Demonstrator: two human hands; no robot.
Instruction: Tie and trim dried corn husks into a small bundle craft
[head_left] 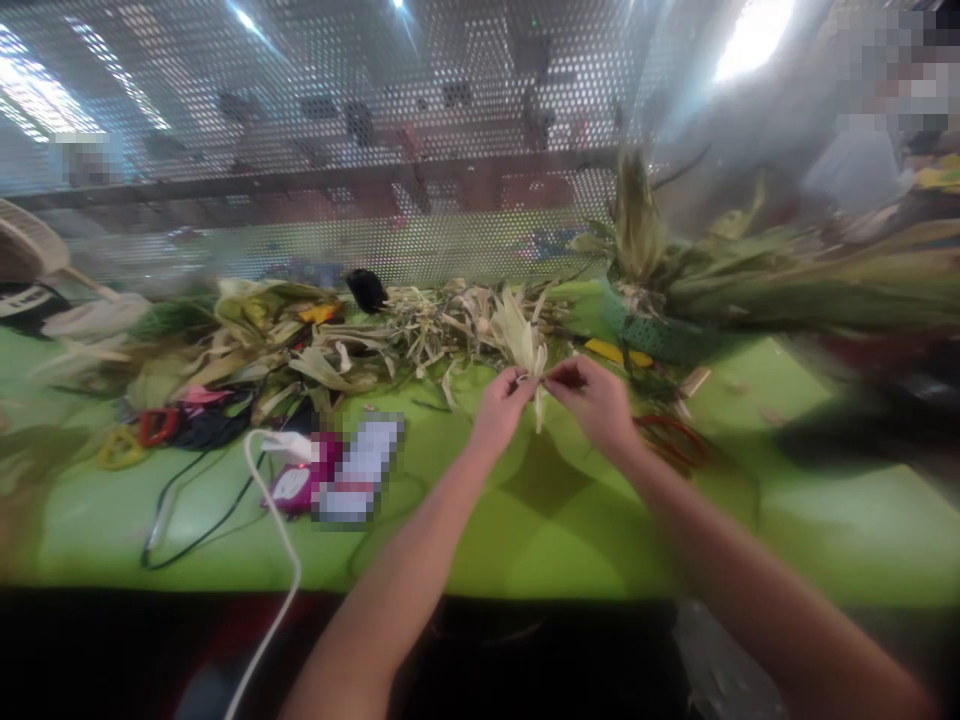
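A pale bundle of dried corn husk stands upright above the green table, its leaves fanned at the top and a short tail hanging below. My left hand is closed around its lower part, thumb and fingers pinched together. Close on the other side, my right hand pinches at the same narrow spot of the bundle, fingertips nearly meeting those of the left. Whether a thread or strip runs between the fingers is too small to make out. Below the hands, their shadow falls on the table.
Heaps of dry husks lie along the table's back edge before a perforated metal screen. At left are a phone, a magenta box with a white cable and scissors. A green basket holds leaves at right.
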